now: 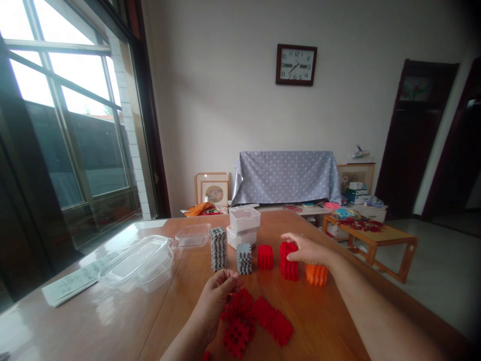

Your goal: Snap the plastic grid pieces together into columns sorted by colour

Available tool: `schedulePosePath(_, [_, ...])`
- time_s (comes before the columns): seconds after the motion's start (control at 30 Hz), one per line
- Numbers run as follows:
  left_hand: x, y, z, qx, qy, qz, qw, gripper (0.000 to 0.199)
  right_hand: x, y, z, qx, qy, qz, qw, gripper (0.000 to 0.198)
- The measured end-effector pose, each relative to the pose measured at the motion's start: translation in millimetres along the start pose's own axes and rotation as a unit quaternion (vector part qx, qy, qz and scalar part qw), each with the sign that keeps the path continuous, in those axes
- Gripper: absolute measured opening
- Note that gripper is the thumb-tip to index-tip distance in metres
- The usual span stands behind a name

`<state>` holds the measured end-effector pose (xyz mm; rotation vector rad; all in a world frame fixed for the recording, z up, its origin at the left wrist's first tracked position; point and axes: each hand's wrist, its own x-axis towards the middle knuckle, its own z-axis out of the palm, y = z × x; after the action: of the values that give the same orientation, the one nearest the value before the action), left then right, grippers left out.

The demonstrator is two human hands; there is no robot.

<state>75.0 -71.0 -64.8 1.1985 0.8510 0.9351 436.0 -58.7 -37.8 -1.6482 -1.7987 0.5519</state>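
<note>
Right hand [308, 250] gripping tall red plastic waffle-block stack [288, 261] — left hand [216, 296] pinching loose red waffle tiles [255, 321] nearer than it; five stacks standing, loose tiles remaining.

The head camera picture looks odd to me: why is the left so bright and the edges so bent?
Head view: daylight from the window blows out the panes and glares off the table near the clear containers; the wide lens bows the window frame and darkens the corners; the right hand on the red stack stays fairly sharp.
</note>
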Motion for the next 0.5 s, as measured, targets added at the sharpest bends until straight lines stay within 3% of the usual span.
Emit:
schedulePosePath(0.2, [-4,3,3,0.002,0.001,0.000,1.000,0.039,1,7,2,-0.003,0.018,0.000,1.000,0.073])
schedulePosePath(0.5, [-5,6,4,0.004,0.005,0.002,1.000,0.040,-9,-6,-4,0.008,0.014,0.002,1.000,0.069])
